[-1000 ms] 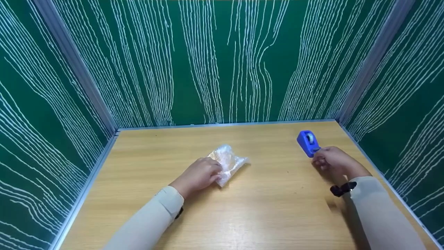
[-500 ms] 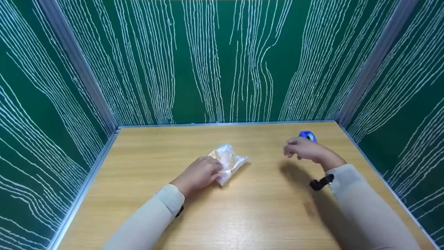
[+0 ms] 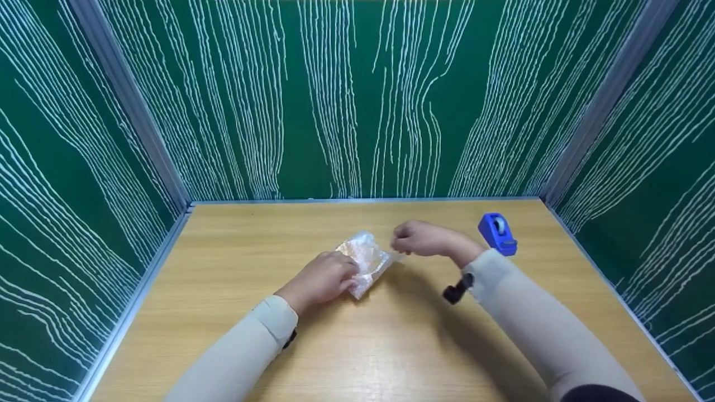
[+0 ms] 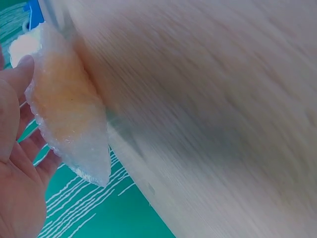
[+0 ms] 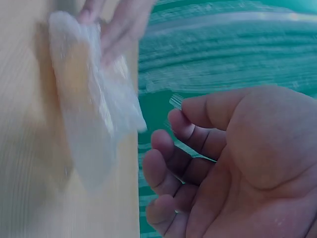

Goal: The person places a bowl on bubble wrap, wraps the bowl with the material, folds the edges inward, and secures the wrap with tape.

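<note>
A bubble wrap bundle (image 3: pixel 368 258) sits on the wooden table near its middle, with something orange-yellow showing through the clear layers. My left hand (image 3: pixel 323 279) grips its near left side; in the left wrist view the thumb lies on one face and the fingers reach behind the wrap (image 4: pixel 69 99). My right hand (image 3: pixel 427 239) is raised just right of the bundle. Between its thumb and forefinger it pinches a short piece of clear tape (image 5: pixel 176 102). The bundle's loose corner points toward this hand. Whether the tape touches the wrap in the head view is unclear.
A blue tape dispenser (image 3: pixel 497 233) with a roll in it stands at the back right of the table (image 3: pixel 357 357), behind the right forearm. Green panels (image 3: pixel 313 100) with white wavy lines enclose the back and sides.
My right hand has left the tape dispenser and travelled left across the table to the bundle. The left hand and the bubble wrap have stayed in place.
</note>
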`<state>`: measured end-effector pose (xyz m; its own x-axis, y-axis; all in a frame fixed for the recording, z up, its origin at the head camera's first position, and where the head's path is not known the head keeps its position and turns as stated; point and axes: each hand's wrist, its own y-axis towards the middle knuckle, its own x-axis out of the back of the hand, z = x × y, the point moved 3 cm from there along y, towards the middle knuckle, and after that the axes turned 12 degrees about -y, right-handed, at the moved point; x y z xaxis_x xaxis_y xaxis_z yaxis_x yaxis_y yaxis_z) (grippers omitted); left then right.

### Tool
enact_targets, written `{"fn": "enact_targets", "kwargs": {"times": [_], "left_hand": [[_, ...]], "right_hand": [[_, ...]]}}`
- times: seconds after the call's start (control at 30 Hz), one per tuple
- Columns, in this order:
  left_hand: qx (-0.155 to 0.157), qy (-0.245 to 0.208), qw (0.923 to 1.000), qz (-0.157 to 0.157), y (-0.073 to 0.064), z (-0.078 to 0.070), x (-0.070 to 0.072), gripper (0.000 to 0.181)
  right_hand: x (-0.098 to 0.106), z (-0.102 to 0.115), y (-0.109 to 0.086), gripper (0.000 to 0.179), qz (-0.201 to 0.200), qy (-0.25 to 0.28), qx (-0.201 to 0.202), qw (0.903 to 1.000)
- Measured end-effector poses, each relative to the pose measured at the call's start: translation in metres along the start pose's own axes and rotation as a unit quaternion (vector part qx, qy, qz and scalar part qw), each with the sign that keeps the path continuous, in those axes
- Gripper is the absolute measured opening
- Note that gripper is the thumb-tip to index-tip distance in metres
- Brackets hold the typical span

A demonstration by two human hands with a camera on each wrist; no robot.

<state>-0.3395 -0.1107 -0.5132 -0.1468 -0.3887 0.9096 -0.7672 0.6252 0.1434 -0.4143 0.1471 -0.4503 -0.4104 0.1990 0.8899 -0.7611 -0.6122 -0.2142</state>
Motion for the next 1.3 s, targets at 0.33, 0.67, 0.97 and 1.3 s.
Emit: {"fn": "enact_targets", "kwargs": {"times": [0.33,0.67,0.97,1.3], "left_hand": [[0.042,-0.019,0.9989,0.013,0.001,0.001,-0.001,0.035],[0.029,-0.011,0.9995,0.004,0.001,-0.001,-0.001,0.028],[-0.012,0.031,0.9993,-0.018,0.004,0.001,-0.004,0.021],[-0.013,0.025,0.9994,-0.020,0.003,0.001,-0.005,0.024]], "right_hand": [[-0.021,0.043,0.047,0.033,0.042,-0.091,-0.004,0.9950],[-0.031,0.053,0.066,0.019,0.077,-0.137,-0.054,0.9861],[-0.040,0.064,0.079,0.025,0.103,-0.236,-0.054,0.9648],[-0.043,0.071,0.074,0.016,0.123,-0.245,-0.126,0.9535]]}}
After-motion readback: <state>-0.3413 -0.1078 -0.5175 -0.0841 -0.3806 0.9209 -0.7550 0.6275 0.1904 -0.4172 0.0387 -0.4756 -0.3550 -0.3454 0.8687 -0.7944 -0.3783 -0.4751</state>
